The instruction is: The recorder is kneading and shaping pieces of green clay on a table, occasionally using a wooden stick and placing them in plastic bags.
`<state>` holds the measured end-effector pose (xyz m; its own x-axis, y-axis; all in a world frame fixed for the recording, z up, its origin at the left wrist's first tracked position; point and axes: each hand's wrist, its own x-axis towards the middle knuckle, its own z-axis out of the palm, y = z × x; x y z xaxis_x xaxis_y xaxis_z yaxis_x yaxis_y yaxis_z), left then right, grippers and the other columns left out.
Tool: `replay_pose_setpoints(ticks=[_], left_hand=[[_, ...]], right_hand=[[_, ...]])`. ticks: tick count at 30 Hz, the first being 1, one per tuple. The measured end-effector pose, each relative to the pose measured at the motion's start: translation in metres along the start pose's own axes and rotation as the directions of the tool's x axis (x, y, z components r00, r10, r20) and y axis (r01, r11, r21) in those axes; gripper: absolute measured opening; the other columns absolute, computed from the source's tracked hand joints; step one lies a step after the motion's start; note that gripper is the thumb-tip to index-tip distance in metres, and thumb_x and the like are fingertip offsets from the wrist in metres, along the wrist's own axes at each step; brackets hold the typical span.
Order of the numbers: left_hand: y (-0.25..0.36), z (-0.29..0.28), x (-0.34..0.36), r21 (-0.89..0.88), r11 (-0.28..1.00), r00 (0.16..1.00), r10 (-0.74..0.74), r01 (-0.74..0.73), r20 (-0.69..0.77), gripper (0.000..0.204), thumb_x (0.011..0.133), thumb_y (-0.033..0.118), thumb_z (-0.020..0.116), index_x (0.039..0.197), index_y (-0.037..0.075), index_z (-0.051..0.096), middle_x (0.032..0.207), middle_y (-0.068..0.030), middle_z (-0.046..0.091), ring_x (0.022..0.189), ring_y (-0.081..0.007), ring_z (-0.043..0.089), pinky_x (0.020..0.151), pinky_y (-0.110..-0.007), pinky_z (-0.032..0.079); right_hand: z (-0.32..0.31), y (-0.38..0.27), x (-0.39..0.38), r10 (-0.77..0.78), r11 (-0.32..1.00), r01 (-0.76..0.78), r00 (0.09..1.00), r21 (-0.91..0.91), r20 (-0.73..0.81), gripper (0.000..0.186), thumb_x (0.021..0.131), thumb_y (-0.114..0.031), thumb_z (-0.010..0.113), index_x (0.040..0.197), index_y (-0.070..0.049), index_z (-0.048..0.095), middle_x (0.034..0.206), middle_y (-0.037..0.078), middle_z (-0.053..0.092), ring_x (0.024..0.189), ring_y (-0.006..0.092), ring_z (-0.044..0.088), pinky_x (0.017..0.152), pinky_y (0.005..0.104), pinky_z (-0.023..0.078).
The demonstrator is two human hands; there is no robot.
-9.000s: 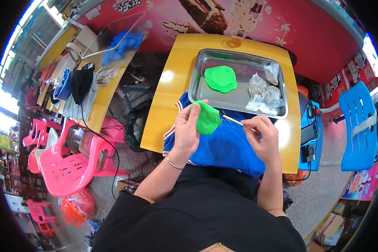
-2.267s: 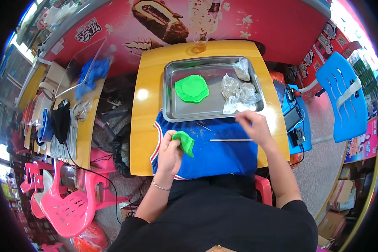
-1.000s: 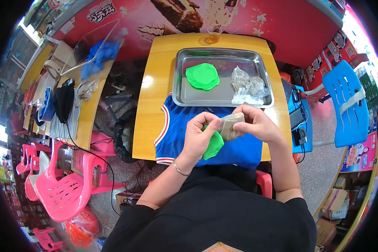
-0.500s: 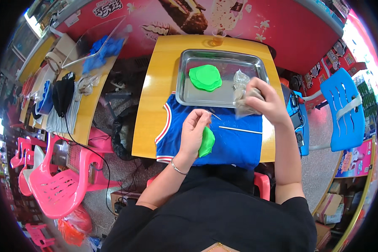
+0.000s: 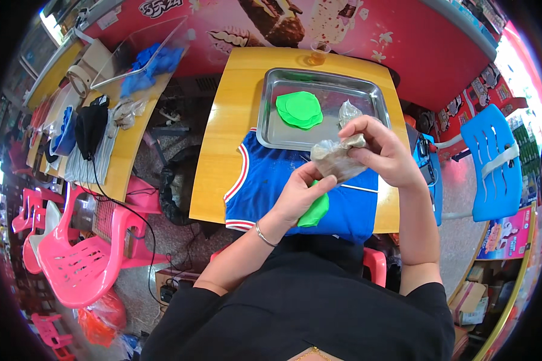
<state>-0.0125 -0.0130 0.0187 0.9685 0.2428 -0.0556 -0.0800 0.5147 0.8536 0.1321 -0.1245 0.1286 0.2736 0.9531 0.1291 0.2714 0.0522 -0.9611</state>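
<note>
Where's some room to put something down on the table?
The table is bare in a strip left of the tray and blue shirt. A narrow gap inside the tray separates the green stack from the clear bag. Over the shirt's right side it's crowded: left hand, right hand, brown bag, green piece.

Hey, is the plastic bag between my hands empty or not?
Not empty: a brownish filling shows through the plastic bag between your left hand and right hand. Exactly how full, I cannot tell.
</note>
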Motion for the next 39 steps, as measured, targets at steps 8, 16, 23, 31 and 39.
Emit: replay_pose_setpoints(ticks=[8,16,23,31,39], left_hand=[[0.006,0.012,-0.002,-0.010,0.956,0.953,0.291,-0.293,-0.089,0.034,0.084,0.012,0.065,0.115,0.003,0.053,0.103,-0.0025,0.061,0.093,-0.0084,0.056,0.080,-0.024,0.045],[0.002,0.020,-0.003,0.030,0.928,0.913,0.370,-0.371,-0.172,0.032,0.085,0.008,0.063,0.115,0.003,0.053,0.103,-0.0035,0.061,0.092,-0.0097,0.058,0.079,-0.024,0.047],[-0.008,0.013,-0.009,0.027,0.953,0.943,0.301,-0.301,-0.140,0.031,0.082,0.006,0.066,0.112,0.003,0.056,0.099,-0.0016,0.062,0.086,-0.0056,0.056,0.074,-0.021,0.045],[-0.015,0.007,-0.005,-0.234,0.964,0.987,0.142,-0.122,0.069,0.050,0.089,0.043,0.052,0.119,0.003,0.052,0.096,-0.0031,0.059,0.064,-0.0055,0.045,0.057,-0.018,0.038],[-0.022,-0.009,0.004,-0.127,0.973,0.981,0.188,-0.193,-0.047,0.071,0.081,0.050,0.062,0.130,0.005,0.039,0.116,-0.0099,0.051,0.068,-0.0058,0.046,0.056,-0.018,0.039]], right_hand=[[0.005,0.019,-0.014,0.076,0.972,-0.074,0.997,0.224,0.003,0.038,0.084,-0.003,0.049,0.121,-0.004,0.044,0.111,0.008,0.054,0.099,0.0127,0.054,0.080,0.0254,0.046],[0.033,0.072,-0.026,0.386,0.698,-0.337,0.920,0.632,0.064,0.043,0.093,-0.034,0.051,0.126,-0.007,0.045,0.111,0.006,0.056,0.100,0.0120,0.055,0.085,0.0301,0.046],[0.033,0.057,-0.019,0.250,0.796,-0.040,0.930,0.605,-0.268,0.024,0.092,-0.013,0.049,0.115,-0.006,0.049,0.103,0.003,0.056,0.095,0.0091,0.054,0.082,0.0245,0.043],[-0.008,0.021,-0.021,-0.082,0.969,0.076,0.996,0.233,0.016,0.014,0.085,-0.018,0.059,0.086,-0.004,0.055,0.078,0.000,0.055,0.072,0.0067,0.052,0.063,0.0235,0.042],[-0.004,-0.002,0.001,0.001,0.832,-0.072,0.992,-0.551,-0.129,0.012,0.081,-0.002,0.057,0.093,-0.003,0.054,0.070,0.006,0.054,0.061,0.0093,0.051,0.054,0.0229,0.041]])
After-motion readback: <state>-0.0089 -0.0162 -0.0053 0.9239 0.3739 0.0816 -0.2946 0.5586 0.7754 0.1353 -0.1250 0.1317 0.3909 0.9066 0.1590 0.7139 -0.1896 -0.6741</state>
